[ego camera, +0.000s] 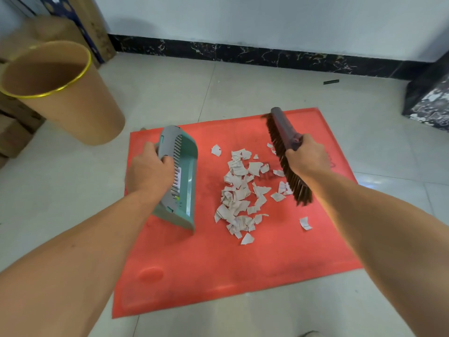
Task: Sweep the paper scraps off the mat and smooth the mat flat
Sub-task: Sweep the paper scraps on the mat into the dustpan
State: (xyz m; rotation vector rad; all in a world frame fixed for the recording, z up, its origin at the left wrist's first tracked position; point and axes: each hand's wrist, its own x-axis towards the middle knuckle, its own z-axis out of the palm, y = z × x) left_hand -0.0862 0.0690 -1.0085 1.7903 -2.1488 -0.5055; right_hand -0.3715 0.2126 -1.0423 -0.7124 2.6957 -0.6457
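A red mat (218, 268) lies on the tiled floor. Several torn paper scraps (239, 190) are heaped near its middle, and one stray scrap (305, 223) lies to the right. My left hand (145, 170) grips a teal and grey dustpan (181, 181) standing on the mat's left part, its mouth facing the scraps. My right hand (307, 156) holds a brush (283, 152) with brown bristles by its grey back, just right of the heap. The bristles touch the mat beside the nearest scraps.
A tan bin with a gold rim (60, 91) stands on the floor at the left, beyond the mat. Cardboard boxes (14, 132) are stacked behind it. A dark marble skirting (243, 53) runs along the wall, and a marble block (430, 103) stands at the right.
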